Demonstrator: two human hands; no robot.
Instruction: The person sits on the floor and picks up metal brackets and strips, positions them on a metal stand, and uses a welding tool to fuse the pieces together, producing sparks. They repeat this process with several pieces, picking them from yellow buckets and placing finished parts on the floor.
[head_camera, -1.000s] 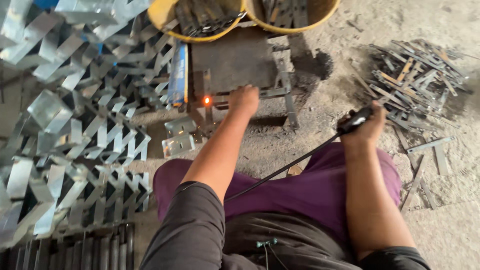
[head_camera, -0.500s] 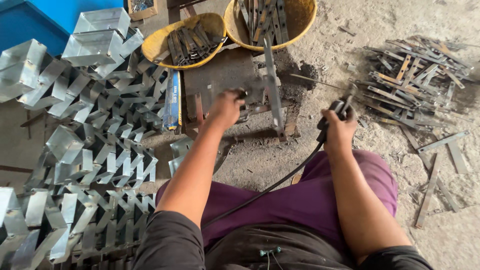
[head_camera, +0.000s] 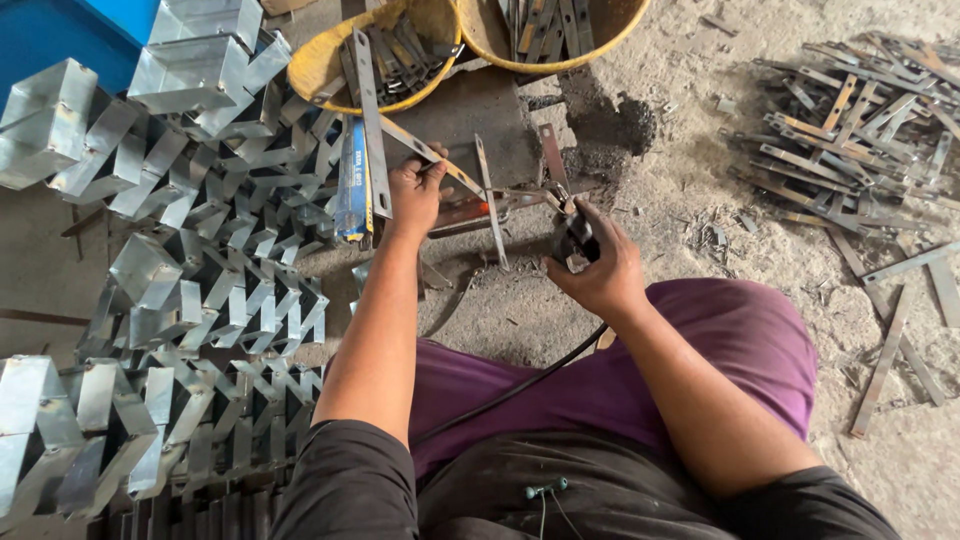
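Observation:
My left hand (head_camera: 415, 190) grips a thin flat metal strip (head_camera: 435, 160) and holds it down on a dark metal work block (head_camera: 470, 110). My right hand (head_camera: 590, 265) is closed around a black welding electrode holder (head_camera: 572, 240) whose tip points at the strips by the block's front edge. A black cable (head_camera: 520, 385) runs from the holder back over my purple-clad lap. Other loose strips (head_camera: 490, 200) lie across the block between my hands.
Folded shiny sheet-metal brackets (head_camera: 190, 250) are stacked in rows on the left. Two yellow basins (head_camera: 400, 50) with metal strips stand behind the block. A heap of rusty strips (head_camera: 860, 110) lies on the sandy floor at the right.
The glowing spot by my left hand is gone. My right hand has brought the holder in from the right to the block. My left hand now holds a strip.

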